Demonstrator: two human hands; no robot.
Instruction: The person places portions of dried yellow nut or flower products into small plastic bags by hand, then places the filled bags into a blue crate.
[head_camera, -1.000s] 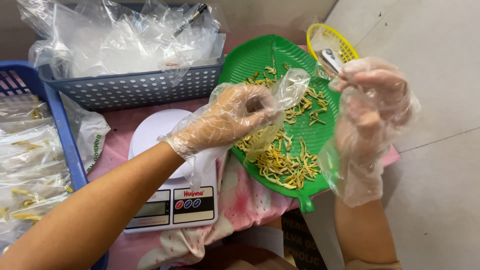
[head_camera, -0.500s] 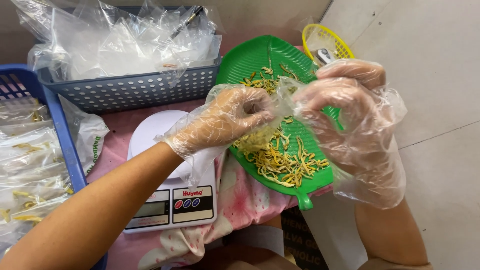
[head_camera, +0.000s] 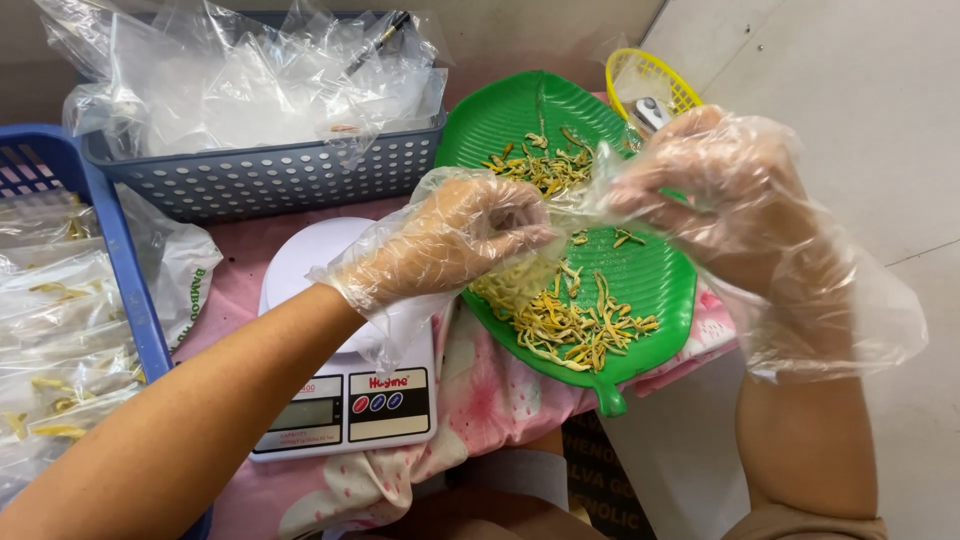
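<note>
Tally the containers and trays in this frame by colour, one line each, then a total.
Green leaf-shaped tray with yellow strips: 1
Grey perforated basket of clear bags: 1
Blue basket of filled bags: 1
Yellow basket behind the tray: 1
Total: 4
Both gloved hands, left hand and right hand, pinch a small clear bag above the green tray.

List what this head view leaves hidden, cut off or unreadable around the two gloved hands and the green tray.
- Small clear bag: pinched between left hand and right hand; its contents are blurred by crumpled film.
- Fingertips of both hands: veiled by loose gloves, so the exact grip is unclear.
- White scale: its platform is partly covered by the left hand and forearm.
- Blue basket: cut off at the left edge.
- Yellow basket: partly behind the green tray.
</note>
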